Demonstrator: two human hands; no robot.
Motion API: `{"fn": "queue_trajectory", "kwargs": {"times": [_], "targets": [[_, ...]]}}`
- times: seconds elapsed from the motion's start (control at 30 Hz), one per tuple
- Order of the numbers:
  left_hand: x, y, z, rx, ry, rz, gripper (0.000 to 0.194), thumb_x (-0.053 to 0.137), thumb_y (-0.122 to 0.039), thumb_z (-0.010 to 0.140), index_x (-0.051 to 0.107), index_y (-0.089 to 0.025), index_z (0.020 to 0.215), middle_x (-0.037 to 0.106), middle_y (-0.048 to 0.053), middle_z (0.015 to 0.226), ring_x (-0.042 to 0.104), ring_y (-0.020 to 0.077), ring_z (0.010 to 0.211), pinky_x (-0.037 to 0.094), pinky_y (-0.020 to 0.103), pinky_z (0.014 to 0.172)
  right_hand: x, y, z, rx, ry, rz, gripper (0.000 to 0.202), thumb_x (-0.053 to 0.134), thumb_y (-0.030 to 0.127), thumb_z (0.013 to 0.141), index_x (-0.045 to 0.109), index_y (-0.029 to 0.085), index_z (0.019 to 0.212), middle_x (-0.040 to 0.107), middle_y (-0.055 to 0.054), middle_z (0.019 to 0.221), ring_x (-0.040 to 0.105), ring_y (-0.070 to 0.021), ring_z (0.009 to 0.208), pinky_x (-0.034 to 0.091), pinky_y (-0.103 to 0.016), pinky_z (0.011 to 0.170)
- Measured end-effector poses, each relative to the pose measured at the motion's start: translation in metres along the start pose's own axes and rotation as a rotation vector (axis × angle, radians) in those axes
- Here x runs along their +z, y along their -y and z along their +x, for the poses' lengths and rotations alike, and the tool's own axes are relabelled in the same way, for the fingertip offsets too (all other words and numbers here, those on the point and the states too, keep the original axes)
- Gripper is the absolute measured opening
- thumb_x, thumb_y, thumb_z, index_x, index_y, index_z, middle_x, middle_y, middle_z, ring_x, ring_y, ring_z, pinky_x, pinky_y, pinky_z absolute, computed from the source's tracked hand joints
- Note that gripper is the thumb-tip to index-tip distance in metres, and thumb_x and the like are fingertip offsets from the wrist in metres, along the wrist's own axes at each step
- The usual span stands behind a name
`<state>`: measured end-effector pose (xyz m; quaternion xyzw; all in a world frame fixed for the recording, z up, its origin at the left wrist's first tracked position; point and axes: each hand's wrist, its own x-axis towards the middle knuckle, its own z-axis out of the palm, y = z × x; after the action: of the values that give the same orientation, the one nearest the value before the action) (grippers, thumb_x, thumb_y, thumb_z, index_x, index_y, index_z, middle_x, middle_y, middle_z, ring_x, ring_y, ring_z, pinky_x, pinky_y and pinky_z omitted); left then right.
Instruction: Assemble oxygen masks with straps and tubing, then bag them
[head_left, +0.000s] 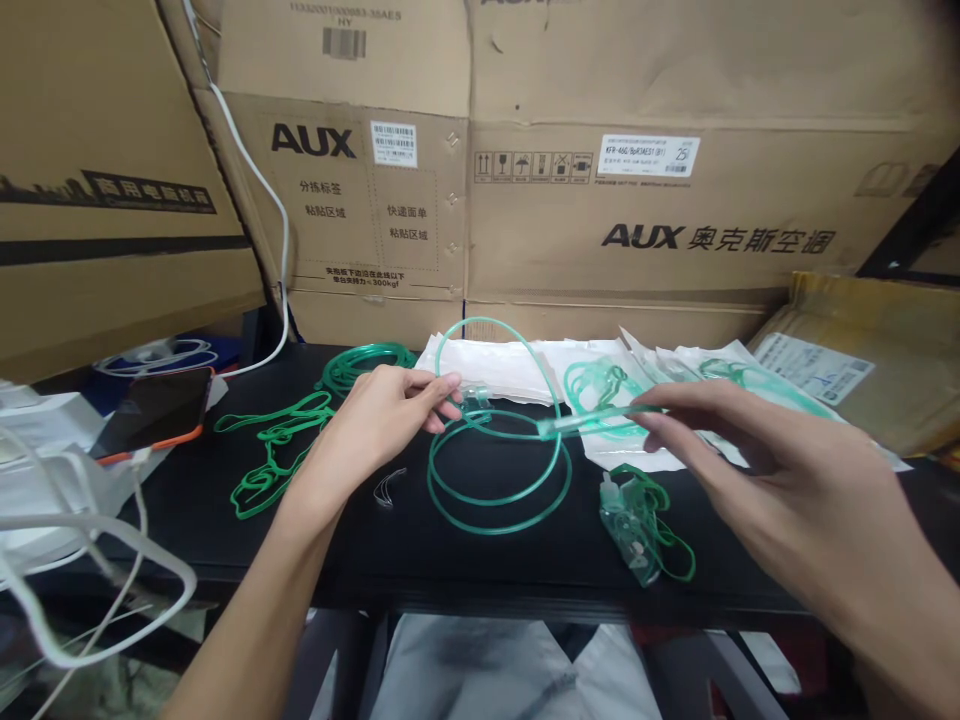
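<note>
Thin green tubing hangs in loops between my hands above the black table. My left hand pinches the tubing at the left, beside a clear plastic connector piece. At the right, my right hand grips the tube's other end between thumb and fingers, near a pale connector. Below my right hand, a clear green oxygen mask with a green elastic strap lies on the table. My palms hide part of what the fingers hold.
Green elastic straps and a coil of green tubing lie left. White packets line the back, before cardboard boxes. A phone and white cables occupy the far left. Thin wire pieces lie mid-table.
</note>
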<state>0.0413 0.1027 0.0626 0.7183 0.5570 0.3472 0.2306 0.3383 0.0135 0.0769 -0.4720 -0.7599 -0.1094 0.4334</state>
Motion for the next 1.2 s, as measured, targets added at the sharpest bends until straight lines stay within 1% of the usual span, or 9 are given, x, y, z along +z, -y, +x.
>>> {"fn": "queue_trajectory", "kwargs": {"times": [0.13, 0.3, 0.37, 0.47, 0.6, 0.73, 0.83, 0.97, 1.2], "targets": [[0.002, 0.001, 0.0, 0.005, 0.017, -0.023, 0.05, 0.059, -0.066, 0.092, 0.08, -0.022, 0.087, 0.08, 0.0, 0.085, 0.07, 0.0165, 0.068, 0.053, 0.025, 0.068, -0.001, 0.013, 0.003, 0.167, -0.216, 0.03, 0.009, 0.065, 0.037, 0.098, 0.071, 0.03, 0.095, 0.072, 0.001, 0.079, 0.068, -0.0181, 0.066, 0.048, -0.031, 0.06], [0.002, 0.005, 0.002, -0.005, 0.002, -0.061, 0.051, 0.059, -0.067, 0.092, 0.08, -0.021, 0.09, 0.08, 0.001, 0.086, 0.07, 0.0162, 0.068, 0.053, 0.025, 0.069, -0.004, 0.01, 0.01, 0.399, -0.354, 0.411, 0.015, 0.069, 0.039, 0.095, 0.063, 0.027, 0.1, 0.072, 0.002, 0.071, 0.063, -0.0174, 0.046, 0.052, -0.031, 0.047], [0.003, 0.007, 0.003, -0.001, 0.019, -0.094, 0.052, 0.059, -0.068, 0.091, 0.081, -0.021, 0.091, 0.08, 0.003, 0.086, 0.07, 0.0166, 0.069, 0.054, 0.026, 0.07, -0.006, -0.001, 0.012, 0.48, -0.283, 0.6, 0.018, 0.072, 0.039, 0.093, 0.062, 0.024, 0.098, 0.072, 0.0, 0.066, 0.062, -0.0182, 0.041, 0.049, -0.029, 0.041], [0.006, 0.01, 0.005, 0.004, 0.051, -0.122, 0.051, 0.06, -0.067, 0.091, 0.08, -0.02, 0.088, 0.08, 0.003, 0.084, 0.069, 0.0159, 0.065, 0.053, 0.026, 0.069, -0.004, -0.018, 0.014, 0.603, -0.033, 0.835, 0.027, 0.073, 0.041, 0.09, 0.059, 0.023, 0.104, 0.072, -0.002, 0.061, 0.063, -0.0197, 0.038, 0.049, -0.027, 0.039], [0.007, 0.009, 0.004, -0.034, 0.082, -0.035, 0.055, 0.054, -0.07, 0.092, 0.076, -0.022, 0.079, 0.076, 0.0, 0.071, 0.064, 0.0156, 0.057, 0.049, 0.028, 0.064, 0.008, -0.033, 0.015, 0.695, 0.218, 0.862, 0.041, 0.07, 0.049, 0.092, 0.056, 0.023, 0.119, 0.075, -0.004, 0.067, 0.064, -0.0196, 0.041, 0.054, -0.03, 0.045], [0.003, 0.007, 0.002, -0.137, 0.076, 0.329, 0.06, 0.044, -0.071, 0.095, 0.074, -0.026, 0.069, 0.071, 0.001, 0.063, 0.066, 0.0214, 0.064, 0.043, 0.033, 0.066, 0.02, -0.039, 0.015, 0.633, 0.223, 0.64, 0.048, 0.076, 0.054, 0.085, 0.064, 0.016, 0.112, 0.072, -0.004, 0.067, 0.061, -0.0166, 0.039, 0.051, -0.03, 0.044], [0.0, 0.016, 0.002, -0.187, 0.089, 0.521, 0.05, 0.048, -0.068, 0.093, 0.076, -0.029, 0.078, 0.075, 0.003, 0.076, 0.069, 0.0283, 0.083, 0.042, 0.036, 0.072, 0.025, -0.044, 0.014, 0.569, 0.236, 0.514, 0.047, 0.074, 0.055, 0.086, 0.07, 0.014, 0.107, 0.069, -0.002, 0.066, 0.057, -0.0135, 0.041, 0.05, -0.03, 0.048], [-0.002, 0.033, 0.001, -0.181, 0.151, 0.517, 0.04, 0.063, -0.062, 0.085, 0.074, -0.032, 0.109, 0.078, 0.003, 0.104, 0.068, 0.0308, 0.102, 0.045, 0.036, 0.078, 0.031, -0.053, 0.019, 0.515, 0.298, 0.408, 0.048, 0.068, 0.054, 0.089, 0.072, 0.014, 0.115, 0.07, -0.003, 0.073, 0.057, -0.014, 0.047, 0.048, -0.031, 0.053], [0.003, 0.029, -0.003, -0.068, 0.273, 0.392, 0.031, 0.064, -0.044, 0.088, 0.076, -0.036, 0.116, 0.077, -0.002, 0.107, 0.071, 0.0216, 0.096, 0.05, 0.027, 0.074, 0.052, -0.04, 0.057, 0.145, 0.464, 0.165, 0.036, 0.057, 0.039, 0.098, 0.077, 0.021, 0.122, 0.069, -0.002, 0.061, 0.064, -0.0206, 0.058, 0.048, -0.032, 0.061]]}}
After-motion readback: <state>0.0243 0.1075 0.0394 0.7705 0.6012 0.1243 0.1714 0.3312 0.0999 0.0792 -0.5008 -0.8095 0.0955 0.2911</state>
